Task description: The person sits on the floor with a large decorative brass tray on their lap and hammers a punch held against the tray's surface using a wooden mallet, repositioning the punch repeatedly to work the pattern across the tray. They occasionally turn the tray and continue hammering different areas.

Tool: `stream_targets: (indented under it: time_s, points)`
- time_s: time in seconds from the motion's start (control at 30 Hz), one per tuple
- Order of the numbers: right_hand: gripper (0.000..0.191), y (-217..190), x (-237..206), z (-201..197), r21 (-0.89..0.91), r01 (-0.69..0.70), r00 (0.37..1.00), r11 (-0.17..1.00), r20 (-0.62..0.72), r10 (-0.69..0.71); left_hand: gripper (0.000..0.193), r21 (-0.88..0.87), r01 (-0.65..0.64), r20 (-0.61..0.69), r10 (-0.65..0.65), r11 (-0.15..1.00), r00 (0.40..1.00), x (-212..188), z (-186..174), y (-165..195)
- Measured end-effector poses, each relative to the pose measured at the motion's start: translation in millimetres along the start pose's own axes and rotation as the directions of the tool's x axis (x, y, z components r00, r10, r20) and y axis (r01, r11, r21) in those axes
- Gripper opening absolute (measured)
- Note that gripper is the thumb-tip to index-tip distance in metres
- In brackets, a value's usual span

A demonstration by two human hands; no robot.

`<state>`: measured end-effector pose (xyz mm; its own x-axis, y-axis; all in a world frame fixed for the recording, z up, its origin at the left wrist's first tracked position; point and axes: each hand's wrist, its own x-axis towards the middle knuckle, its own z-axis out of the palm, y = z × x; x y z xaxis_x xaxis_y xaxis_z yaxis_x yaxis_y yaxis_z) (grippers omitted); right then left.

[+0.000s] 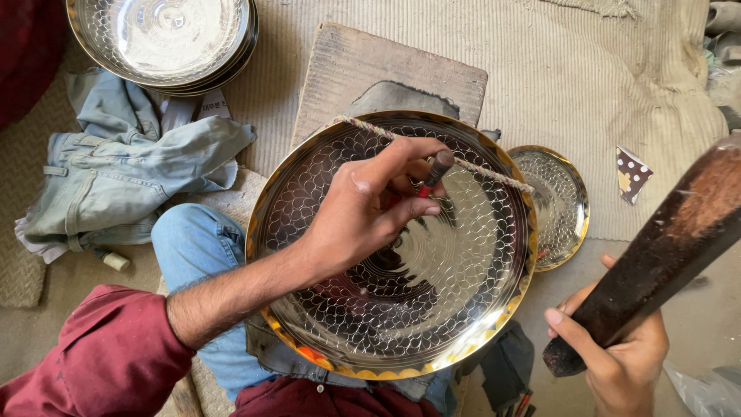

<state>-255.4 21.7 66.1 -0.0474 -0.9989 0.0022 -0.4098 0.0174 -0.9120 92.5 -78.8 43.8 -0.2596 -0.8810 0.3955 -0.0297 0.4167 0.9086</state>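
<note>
A large shiny metal plate [363, 309] with a scale pattern and a gold rim rests on my lap. My left hand [370, 205] is over its middle, fingers shut on a short metal punch [437, 170] with a red band, its tip set against the plate's surface. A twisted cord [494, 174] stretches across the plate's upper part. At the lower right, my right hand [617, 355] grips the handle of a dark wooden mallet [664, 239], raised clear of the plate, its head out of frame.
A smaller patterned plate [559, 205] lies to the right of the big one. A stack of similar plates [166, 38] sits at top left, above crumpled denim cloth [123, 177]. A worn board [386, 69] lies behind the plate on a ribbed mat [587, 77].
</note>
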Motion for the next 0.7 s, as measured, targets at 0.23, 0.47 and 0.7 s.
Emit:
stream_targets:
  time_s: [0.23,0.47,0.7]
  points:
    - [0.082,-12,7,8,-0.037,-0.043,0.999,0.998,-0.025,0.042,0.054,0.039,0.100,0.039,-0.102,0.994,0.994,2,1,3]
    - [0.081,-19,12,11,0.010,-0.031,0.999,0.999,-0.012,0.031,0.053,0.127,0.096,0.054,-0.103,0.987,0.993,2,0,8]
    - [0.074,-20,21,9,-0.097,0.039,0.999,0.995,-0.004,-0.039,0.051,0.129,0.017,0.041,-0.022,0.991,0.999,3,3,1]
